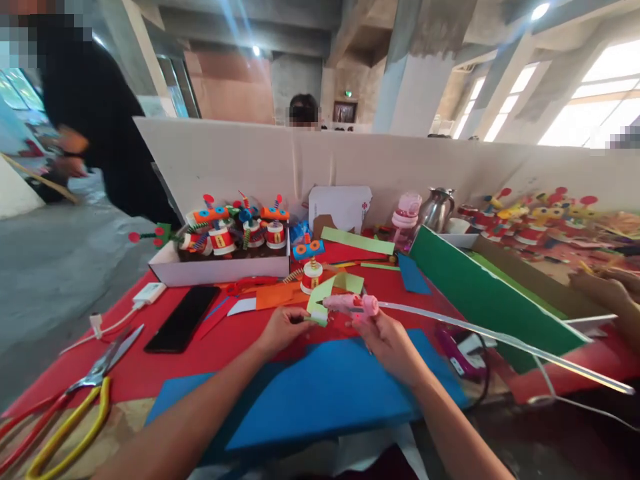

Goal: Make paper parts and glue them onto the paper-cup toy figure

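Note:
My right hand point(387, 340) grips a pink glue gun point(353, 304), with a long clear glue stick point(480, 331) running out of its back to the right. Pinched in my left hand point(285, 330) is a light green paper strip point(323, 299) that curls up and over behind the nozzle. The glue gun's tip points left at the strip's near end, close to my left fingertips; whether they touch I cannot tell. Just behind stands a paper-cup figure point(312, 275) with a blue roll head and orange ring eyes. A blue board point(320, 393) lies beneath my hands.
Large scissors point(95, 380) and a black phone point(183, 320) lie at left. Behind them, a white box point(220, 270) holds several cup figures. A green-sided box point(490, 300) stands at right, near another person's hand point(607, 293). A pink bottle point(405, 217) and metal jug point(439, 208) stand behind.

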Tool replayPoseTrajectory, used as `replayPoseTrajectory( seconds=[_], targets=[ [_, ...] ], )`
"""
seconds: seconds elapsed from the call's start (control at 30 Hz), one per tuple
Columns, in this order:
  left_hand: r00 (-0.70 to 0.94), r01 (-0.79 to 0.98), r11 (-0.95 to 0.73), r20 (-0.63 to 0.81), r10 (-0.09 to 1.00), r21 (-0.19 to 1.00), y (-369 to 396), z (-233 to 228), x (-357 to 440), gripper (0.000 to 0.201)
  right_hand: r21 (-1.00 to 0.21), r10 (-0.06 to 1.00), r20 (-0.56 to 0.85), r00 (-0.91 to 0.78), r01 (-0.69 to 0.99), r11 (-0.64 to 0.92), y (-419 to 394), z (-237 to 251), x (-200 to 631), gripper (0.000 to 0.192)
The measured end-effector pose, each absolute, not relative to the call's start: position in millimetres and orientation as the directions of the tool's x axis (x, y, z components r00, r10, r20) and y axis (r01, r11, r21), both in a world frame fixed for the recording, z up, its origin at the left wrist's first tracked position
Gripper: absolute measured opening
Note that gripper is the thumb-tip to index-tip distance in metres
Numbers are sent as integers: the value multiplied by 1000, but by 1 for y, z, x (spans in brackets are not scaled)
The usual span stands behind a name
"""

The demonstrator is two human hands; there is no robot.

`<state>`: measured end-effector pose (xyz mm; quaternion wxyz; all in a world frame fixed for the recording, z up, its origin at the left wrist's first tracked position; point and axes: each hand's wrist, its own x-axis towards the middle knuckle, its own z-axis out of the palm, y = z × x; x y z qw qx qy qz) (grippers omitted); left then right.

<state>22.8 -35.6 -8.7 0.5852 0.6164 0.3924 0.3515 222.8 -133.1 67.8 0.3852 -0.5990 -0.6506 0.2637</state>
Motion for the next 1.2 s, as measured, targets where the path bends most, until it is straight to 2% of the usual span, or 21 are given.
replayPoseTrajectory(
  seconds=[0.17,0.3,0.57,0.87,1.2],
  targets=[
    [465,100,-45,-7,885,994,-35,-12,20,30,-677,954,290,-72,689,258,-137,67,223,25],
    [450,108,-69,13,893,992,-34,-13,18,32,-631,950,296,-98,727,271,-140,62,222,22],
    [435,117,-72,14,900,991,-32,-13,18,34,-621,958,277,-78,746,240,-145,62,225,23],
    [436,130,-63,0,900,990,-35,-8,17,26,-619,958,276,-81,748,241,-146,59,225,24],
    [464,153,-102,20,886,983,-35,-7,17,29,-627,971,229,-63,754,197,-143,54,224,26]
  ],
)
